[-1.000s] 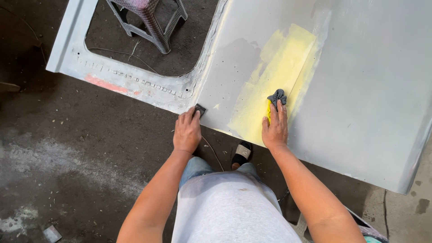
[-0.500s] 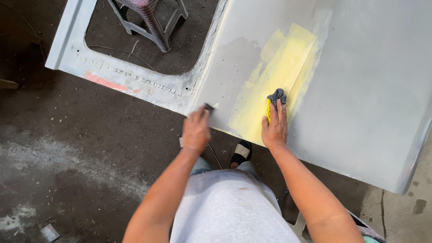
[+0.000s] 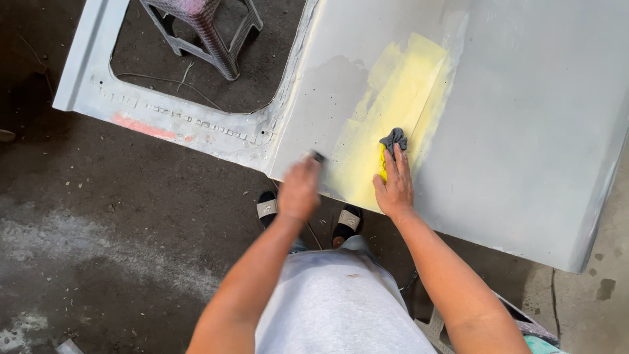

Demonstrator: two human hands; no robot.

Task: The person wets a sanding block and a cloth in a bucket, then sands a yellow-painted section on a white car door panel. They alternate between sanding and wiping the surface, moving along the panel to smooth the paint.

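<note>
Grey car door panel (image 3: 524, 131) fills upper right of frame, yellow filler patch (image 3: 386, 124) at centre. Right hand (image 3: 394, 187) presses a grey rag (image 3: 394, 139) flat on the patch, fingers extended. Left hand (image 3: 299, 189), blurred, closed on a small dark block (image 3: 318, 157) at the panel's lower edge. Plastic stool (image 3: 203, 29) upper left.

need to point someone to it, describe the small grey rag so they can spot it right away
Find the big grey metal panel and the yellow patch on it. At that patch's lower right edge, the right hand presses a crumpled grey rag under its fingertips; it is the only soft, dark thing on the panel.
</note>
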